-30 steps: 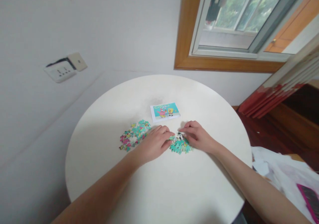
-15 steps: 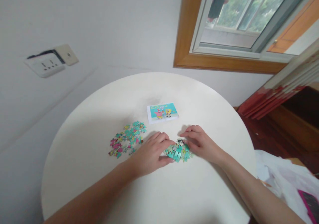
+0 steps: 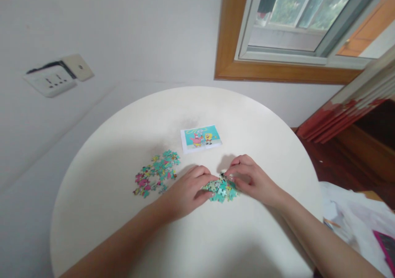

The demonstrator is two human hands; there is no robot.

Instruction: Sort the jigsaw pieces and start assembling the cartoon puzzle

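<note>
A pile of mostly teal jigsaw puzzle pieces lies on the white round table between my two hands. My left hand rests at the pile's left side, thumb and index finger apart, with fingertips touching its edge. At the upper right of the pile, my right hand has its index finger and thumb drawn in on a dark-marked puzzle piece. Farther left, a looser spread of pink, yellow and teal puzzle pieces lies flat. Beyond the hands is a picture card showing a pink starfish and a yellow sponge cartoon figure.
The round table stands against a white wall with a socket plate. A wood-framed window is at the upper right, beside a red and pale curtain. White plastic bags lie right of the table.
My right index finger has come down onto the dark-marked piece, closer to the thumb. My left hand stays nearly where it was. The camera view has shifted slightly.
</note>
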